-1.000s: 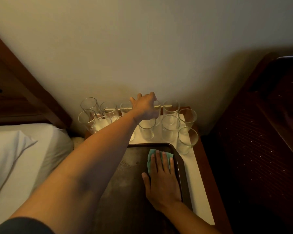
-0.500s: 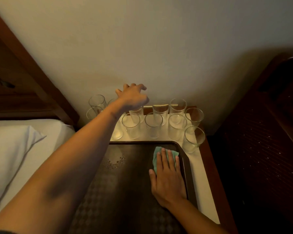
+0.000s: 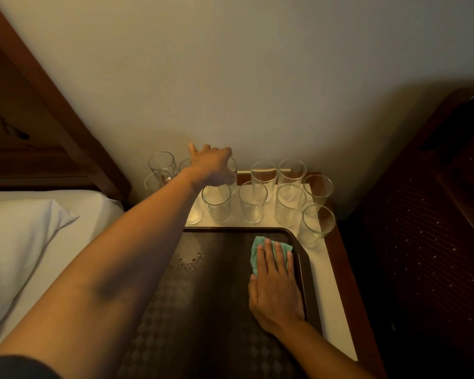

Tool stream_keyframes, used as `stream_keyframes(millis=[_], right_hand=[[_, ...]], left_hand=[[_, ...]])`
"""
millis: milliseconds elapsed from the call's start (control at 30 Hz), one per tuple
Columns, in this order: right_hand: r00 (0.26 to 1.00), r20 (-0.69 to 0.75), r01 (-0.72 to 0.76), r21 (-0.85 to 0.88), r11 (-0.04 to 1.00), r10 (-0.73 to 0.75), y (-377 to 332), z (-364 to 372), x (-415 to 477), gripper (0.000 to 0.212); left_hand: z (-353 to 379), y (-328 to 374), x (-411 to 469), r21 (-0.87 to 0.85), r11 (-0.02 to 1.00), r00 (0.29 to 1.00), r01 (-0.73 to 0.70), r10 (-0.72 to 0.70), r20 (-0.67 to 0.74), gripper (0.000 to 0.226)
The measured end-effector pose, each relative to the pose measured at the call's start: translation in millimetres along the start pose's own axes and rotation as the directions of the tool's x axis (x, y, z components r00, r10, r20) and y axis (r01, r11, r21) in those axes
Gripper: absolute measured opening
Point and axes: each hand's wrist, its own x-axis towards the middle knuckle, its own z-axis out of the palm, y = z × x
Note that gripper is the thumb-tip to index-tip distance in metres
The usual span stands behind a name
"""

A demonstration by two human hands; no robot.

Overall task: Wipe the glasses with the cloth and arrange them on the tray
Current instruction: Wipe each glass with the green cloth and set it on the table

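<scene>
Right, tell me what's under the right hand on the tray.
A teal cloth lies under the right hand, pressed flat on the dark tray near its far right corner. Only the cloth's far and left edges show; the hand covers the rest.

We are in a bedroom: we see a white pillow (image 3: 19,242) on a bed (image 3: 99,206), a wooden headboard (image 3: 52,127) behind it, and a small bedside table (image 3: 331,283) set against the plain wall (image 3: 257,77).
</scene>
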Motion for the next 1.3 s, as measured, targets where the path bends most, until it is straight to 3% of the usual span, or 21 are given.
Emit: stream_keyframes(millis=[67,167,233,267,333,433,567,667,733,833,900,1000,1100,1167,1233,1300], right_hand=[[1.0,0.004,-0.007,-0.019,1.0,0.007,0,1,0,0.067],[1.0,-0.002,0.004,0.07,0.998,-0.004,4,-4,-2,0.069],[0.998,-0.047,-0.025,0.341,0.94,0.044,1,-20,-6,0.065],[0.989,-0.072,-0.073,0.522,0.85,0.129,-3,-34,-9,0.061],[0.943,-0.114,-0.12,0.759,0.64,0.312,-8,-65,-12,0.051],[0.841,-0.298,0.021,0.852,0.523,0.451,-16,-123,-17,0.044],[0.784,-0.489,0.341,0.854,0.392,0.383,-32,-197,-34,0.044],[0.824,-0.521,0.417,0.823,0.386,0.22,-50,-213,-63,0.047],[0.859,-0.5,0.407,0.794,0.451,0.105,-62,-202,-85,0.054],[0.861,-0.508,0.442,0.733,0.517,-0.014,-63,-197,-103,0.064],[0.851,-0.523,0.484,0.745,0.459,-0.048,-52,-213,-102,0.063],[0.846,-0.534,0.511,0.803,0.308,-0.011,-40,-240,-95,0.06],[0.834,-0.549,0.52,0.814,0.259,0.05,-50,-239,-102,0.059],[0.828,-0.56,0.528,0.795,0.299,0.026,-60,-225,-112,0.061],[0.82,-0.571,0.534,0.739,0.411,-0.039,-66,-215,-119,0.066],[0.818,-0.571,0.544,0.727,0.419,-0.071,-64,-219,-115,0.065]], left_hand=[[-12,-4,-11,-0.082,0.997,0.996,0.001,-0.008,-0.09,0.07],[-42,-9,-36,-0.386,0.922,0.978,-0.021,-0.062,-0.201,0.072],[-65,-12,-64,-0.571,0.816,0.966,-0.088,-0.069,-0.248,0.076],[-76,-13,-80,-0.643,0.754,0.961,-0.13,-0.064,-0.269,0.078],[-89,-12,-116,-0.79,0.58,0.959,-0.198,-0.051,-0.278,0.083],[-89,1,-167,-0.948,0.194,0.961,-0.252,-0.064,-0.268,0.091],[-53,52,-223,-0.932,-0.267,0.97,-0.244,-0.084,-0.23,0.083],[-38,95,-249,-0.863,-0.464,0.977,-0.201,-0.162,-0.141,0.067],[-40,115,-259,-0.868,-0.453,0.966,-0.203,-0.236,-0.102,0.056],[-41,131,-276,-0.915,-0.317,0.944,-0.25,-0.289,-0.157,0.046],[-39,142,-291,-0.919,-0.275,0.939,-0.283,-0.274,-0.208,0.049],[-35,159,-305,-0.892,-0.325,0.943,-0.315,-0.214,-0.255,0.052],[-43,160,-302,-0.877,-0.312,0.927,-0.366,-0.205,-0.314,0.04],[-55,155,-297,-0.863,-0.339,0.92,-0.374,-0.253,-0.3,0.046],[-61,149,-293,-0.855,-0.336,0.905,-0.396,-0.298,-0.302,0.05],[-58,149,-294,-0.857,-0.319,0.901,-0.405,-0.296,-0.316,0.047]])
